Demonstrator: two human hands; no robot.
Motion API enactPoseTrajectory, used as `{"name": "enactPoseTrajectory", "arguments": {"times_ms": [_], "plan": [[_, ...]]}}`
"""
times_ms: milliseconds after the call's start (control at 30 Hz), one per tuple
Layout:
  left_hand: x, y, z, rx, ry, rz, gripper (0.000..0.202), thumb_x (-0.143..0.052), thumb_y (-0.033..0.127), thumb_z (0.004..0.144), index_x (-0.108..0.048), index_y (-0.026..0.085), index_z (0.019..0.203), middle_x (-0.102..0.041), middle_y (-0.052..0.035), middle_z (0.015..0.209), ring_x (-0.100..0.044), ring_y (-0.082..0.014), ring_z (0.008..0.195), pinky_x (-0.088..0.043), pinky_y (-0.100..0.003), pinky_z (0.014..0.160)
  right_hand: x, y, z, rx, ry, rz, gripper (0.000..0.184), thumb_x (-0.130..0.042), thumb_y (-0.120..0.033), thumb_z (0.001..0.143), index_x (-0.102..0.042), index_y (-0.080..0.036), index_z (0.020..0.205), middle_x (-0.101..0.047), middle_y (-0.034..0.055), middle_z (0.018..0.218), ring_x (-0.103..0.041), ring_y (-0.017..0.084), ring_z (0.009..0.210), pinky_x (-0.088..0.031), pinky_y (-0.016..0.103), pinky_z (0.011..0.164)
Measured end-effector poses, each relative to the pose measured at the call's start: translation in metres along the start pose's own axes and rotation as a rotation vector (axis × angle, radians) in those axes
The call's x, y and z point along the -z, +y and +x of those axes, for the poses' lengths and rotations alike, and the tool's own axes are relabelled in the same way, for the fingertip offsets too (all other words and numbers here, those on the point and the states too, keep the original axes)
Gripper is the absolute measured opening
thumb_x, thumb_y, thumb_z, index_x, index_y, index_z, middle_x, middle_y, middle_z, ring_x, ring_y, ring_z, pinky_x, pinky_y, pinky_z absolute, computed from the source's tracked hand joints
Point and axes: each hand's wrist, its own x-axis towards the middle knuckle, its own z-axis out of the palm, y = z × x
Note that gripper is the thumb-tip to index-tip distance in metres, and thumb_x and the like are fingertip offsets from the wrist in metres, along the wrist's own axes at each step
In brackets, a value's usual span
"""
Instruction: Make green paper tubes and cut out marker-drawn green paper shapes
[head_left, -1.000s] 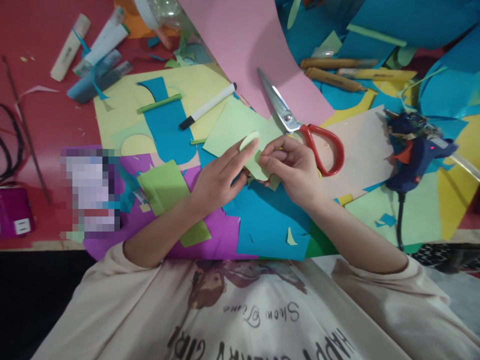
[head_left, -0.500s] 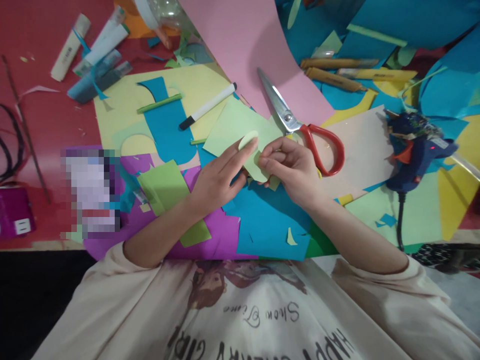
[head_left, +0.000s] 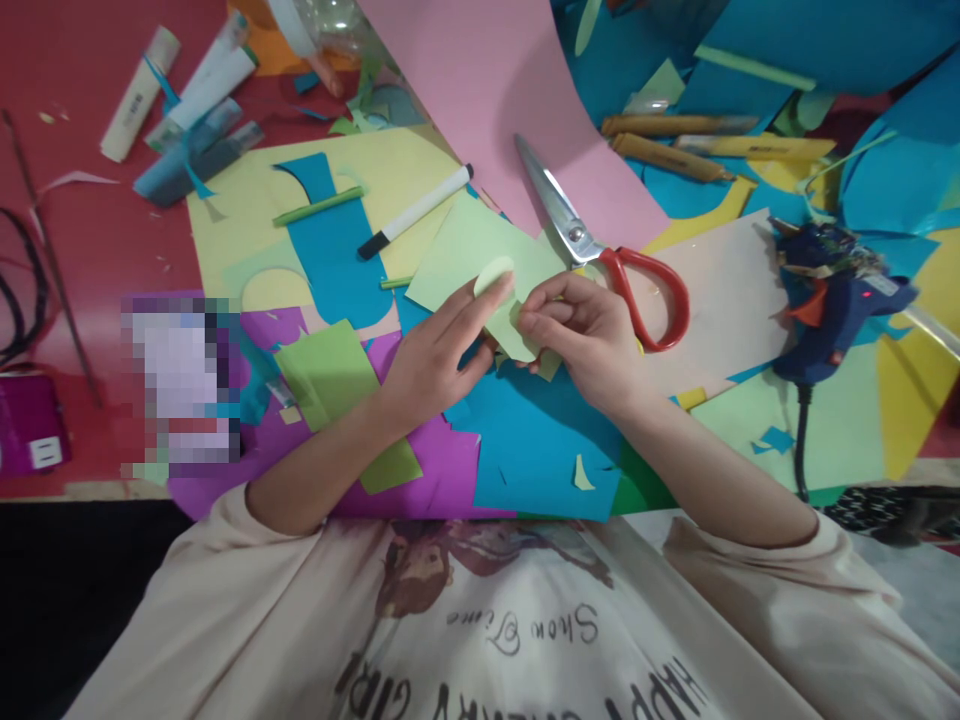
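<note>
A small pale green paper piece (head_left: pixel 513 328) with a rounded upper end is held between my two hands. My left hand (head_left: pixel 442 350) grips it from the left, its fingers lying over the paper and the thumb below. From the right, my right hand (head_left: pixel 581 335) pinches the paper's edge between thumb and fingertips. Beneath them lies a larger pale green sheet (head_left: pixel 465 245). Red-handled scissors (head_left: pixel 577 235) rest just beyond my right hand, blades pointing away. A white marker with black ends (head_left: pixel 416 212) lies beyond my left hand.
At right a dark blue glue gun (head_left: pixel 829 320) stands with its cord toward me. Brown and yellow markers (head_left: pixel 679 150) lie at the back right, and more markers (head_left: pixel 191 110) at the back left. Blue paper (head_left: pixel 540 450) and purple paper (head_left: pixel 442 465) cover the near table edge.
The rounded end of the small green paper and my left fingertips have shifted very slightly left and away from me. My right hand keeps its pinch almost unmoved.
</note>
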Motion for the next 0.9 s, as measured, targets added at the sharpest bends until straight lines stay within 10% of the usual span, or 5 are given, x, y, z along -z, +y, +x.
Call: {"name": "enactPoseTrajectory", "arguments": {"times_ms": [900], "plan": [[-0.0013,-0.0022,0.0004,0.018,0.043,0.016,0.056,-0.044,0.018,0.094,-0.026,0.025,0.147,-0.058,-0.0091,0.133,-0.062,-0.0192,0.113,-0.055,-0.028,0.087,-0.0002,-0.0020,0.0001,-0.012,-0.016,-0.052,0.017,-0.069,-0.030,0.075,-0.056,-0.019,0.071,-0.056,-0.0079,0.051,-0.052,0.005,0.042,-0.046,0.016,0.039]]}}
